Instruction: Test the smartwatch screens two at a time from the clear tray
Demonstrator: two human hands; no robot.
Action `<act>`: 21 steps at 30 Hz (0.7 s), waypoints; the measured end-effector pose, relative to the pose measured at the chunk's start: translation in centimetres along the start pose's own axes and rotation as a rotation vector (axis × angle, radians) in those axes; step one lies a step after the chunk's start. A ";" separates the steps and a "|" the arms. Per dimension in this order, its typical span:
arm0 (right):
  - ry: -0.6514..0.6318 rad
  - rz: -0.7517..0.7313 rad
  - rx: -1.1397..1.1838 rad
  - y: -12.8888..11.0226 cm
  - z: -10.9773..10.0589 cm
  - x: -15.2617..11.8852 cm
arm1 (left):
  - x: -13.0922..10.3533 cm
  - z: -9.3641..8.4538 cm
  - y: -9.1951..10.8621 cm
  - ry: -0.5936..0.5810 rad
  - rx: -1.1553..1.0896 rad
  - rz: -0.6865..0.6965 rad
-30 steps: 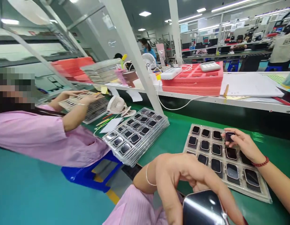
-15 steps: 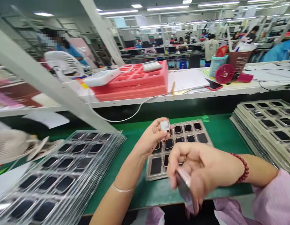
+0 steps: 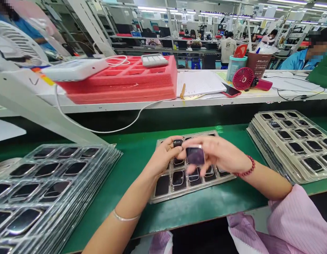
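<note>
My left hand (image 3: 162, 157) pinches a small dark square smartwatch body (image 3: 178, 142) with faint light marks on its face. In my right hand (image 3: 223, 151), which is slightly blurred, another smartwatch body (image 3: 195, 155) with a dark glossy face and a shiny rim is gripped at its edge. The two hands are close together over a clear plastic tray (image 3: 191, 193). Several dark square watch pieces lie in the tray's compartments, such as a watch piece (image 3: 177, 178) near the front. My hands and wrists hide part of the tray.
Stacked trays of watch pieces stand at left (image 3: 81, 183) and right (image 3: 261, 141) on the green mat (image 3: 205, 208). A white shelf edge (image 3: 121, 107) runs behind, bearing red foam (image 3: 152, 83), papers, a phone (image 3: 232, 91) and a pink fan (image 3: 243, 79). A slanted white post (image 3: 60, 123) stands left.
My right hand has risen from the table's front edge to beside my left hand, carrying its smartwatch body. The left hand's piece now shows a dark face instead of a pale one. The view has shifted right.
</note>
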State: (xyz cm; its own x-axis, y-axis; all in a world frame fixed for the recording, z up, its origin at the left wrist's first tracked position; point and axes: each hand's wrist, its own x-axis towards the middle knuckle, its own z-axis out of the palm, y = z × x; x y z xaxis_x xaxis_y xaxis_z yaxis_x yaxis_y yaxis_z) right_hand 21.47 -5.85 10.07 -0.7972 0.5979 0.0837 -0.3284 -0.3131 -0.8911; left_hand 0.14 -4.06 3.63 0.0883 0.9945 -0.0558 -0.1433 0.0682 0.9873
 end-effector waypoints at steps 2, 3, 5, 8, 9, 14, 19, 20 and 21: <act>0.139 0.001 -0.100 0.8 -2.9 1.1 | -0.4 0.0 0.3 0.021 0.018 0.043; 0.180 0.012 -0.152 1.1 -4.1 1.6 | -0.6 0.0 0.4 0.025 0.029 0.056; 0.224 0.023 -0.233 1.7 -5.9 2.1 | -1.1 0.1 0.7 0.017 0.049 0.070; 0.220 0.004 -0.295 2.4 -7.0 2.1 | -2.0 0.4 1.2 -0.014 0.076 0.077; 0.210 -0.006 -0.306 2.5 -7.0 2.1 | -2.2 0.5 1.3 -0.023 0.086 0.081; 0.169 -0.045 -0.359 3.1 -7.0 2.1 | -2.7 1.0 1.0 -0.036 0.104 0.122; 0.107 -0.049 -0.291 2.4 -5.9 1.7 | -4.2 0.9 2.2 -0.123 -0.006 0.089; 0.076 -0.046 -0.241 1.8 -5.4 1.1 | -5.1 0.5 2.6 -0.168 -0.047 0.069; 0.045 -0.039 -0.192 1.0 -4.7 0.3 | -6.2 -0.1 3.0 -0.203 -0.085 0.052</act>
State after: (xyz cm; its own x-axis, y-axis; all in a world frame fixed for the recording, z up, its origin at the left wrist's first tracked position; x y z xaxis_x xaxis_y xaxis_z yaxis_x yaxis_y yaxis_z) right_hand 23.28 -2.51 7.10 -0.7606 0.6408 0.1038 -0.2526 -0.1449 -0.9566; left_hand -0.96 -10.00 6.87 0.2744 0.9610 0.0343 -0.2350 0.0324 0.9715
